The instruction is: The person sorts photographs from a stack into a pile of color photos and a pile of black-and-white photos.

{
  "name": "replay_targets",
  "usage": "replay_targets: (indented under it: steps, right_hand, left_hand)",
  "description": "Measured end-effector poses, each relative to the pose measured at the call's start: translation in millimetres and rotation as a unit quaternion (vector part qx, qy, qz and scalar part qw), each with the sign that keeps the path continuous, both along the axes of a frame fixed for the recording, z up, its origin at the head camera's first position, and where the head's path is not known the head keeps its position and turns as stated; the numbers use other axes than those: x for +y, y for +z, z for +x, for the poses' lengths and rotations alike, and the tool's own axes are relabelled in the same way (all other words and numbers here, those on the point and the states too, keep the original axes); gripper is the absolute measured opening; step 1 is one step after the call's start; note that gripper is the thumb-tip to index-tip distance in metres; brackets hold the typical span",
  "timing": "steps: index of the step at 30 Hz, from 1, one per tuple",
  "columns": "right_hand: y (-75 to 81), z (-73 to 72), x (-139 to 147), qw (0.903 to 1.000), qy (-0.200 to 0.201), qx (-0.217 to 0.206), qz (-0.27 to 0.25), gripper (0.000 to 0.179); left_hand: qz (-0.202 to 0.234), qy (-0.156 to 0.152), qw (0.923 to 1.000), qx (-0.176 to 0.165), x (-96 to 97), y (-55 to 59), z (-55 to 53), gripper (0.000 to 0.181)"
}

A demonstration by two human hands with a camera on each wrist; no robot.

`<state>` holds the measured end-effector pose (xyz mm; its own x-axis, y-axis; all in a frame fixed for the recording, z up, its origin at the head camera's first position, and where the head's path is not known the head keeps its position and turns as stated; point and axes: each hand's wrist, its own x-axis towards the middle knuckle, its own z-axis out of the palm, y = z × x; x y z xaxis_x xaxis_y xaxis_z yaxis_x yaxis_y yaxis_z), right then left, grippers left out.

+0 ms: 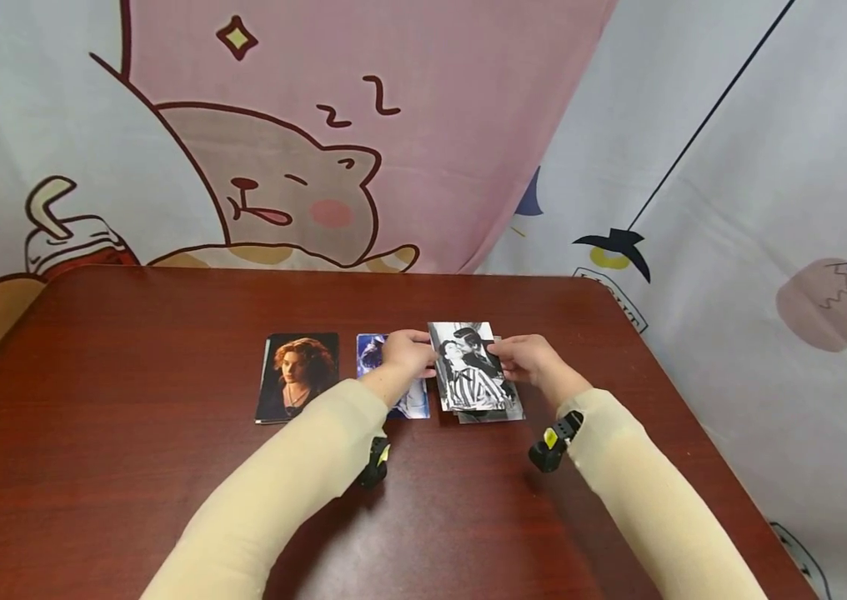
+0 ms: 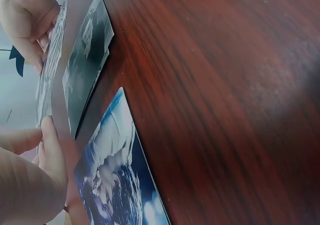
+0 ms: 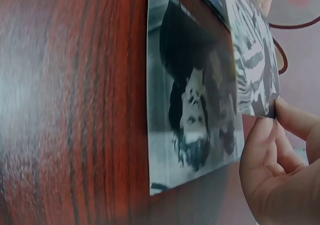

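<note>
Both hands hold a black-and-white photo card (image 1: 471, 371) by its opposite side edges, raised above the table. My left hand (image 1: 410, 354) pinches its left edge between thumb and fingers. On the right edge, my right hand (image 1: 532, 360) pinches with thumb and fingertips, as the right wrist view shows. Beneath the raised card lies a small pile of black-and-white photo cards (image 3: 192, 110), partly hidden in the head view. Under my left hand is a blue-toned photo card (image 2: 117, 175), partly covered by the forearm.
Left of the hands lies a pile topped by a dark portrait card (image 1: 296, 375). Everything rests on a reddish-brown wooden table (image 1: 168, 333). A printed cartoon curtain (image 1: 468, 125) hangs behind the table's back edge.
</note>
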<state>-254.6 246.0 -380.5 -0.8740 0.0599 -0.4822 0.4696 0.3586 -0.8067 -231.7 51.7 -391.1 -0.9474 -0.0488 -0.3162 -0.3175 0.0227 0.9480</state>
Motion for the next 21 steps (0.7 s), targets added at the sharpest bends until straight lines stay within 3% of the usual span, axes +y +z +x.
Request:
replay_targets:
  steps: [12, 21]
  right_hand:
    - [-5.7, -4.1, 11.5, 0.9998, -0.003, -0.003, 0.02, 0.036]
    - [-9.4, -5.4, 17.9, 0.9992, -0.003, -0.014, 0.037, 0.038]
  left_hand:
    - [-0.028, 0.006, 0.9996, -0.003, 13.2, -0.4, -3.0, 0.037]
    - [-0.035, -0.01, 0.9993, -0.011, 19.9, -6.1, -5.4, 0.042]
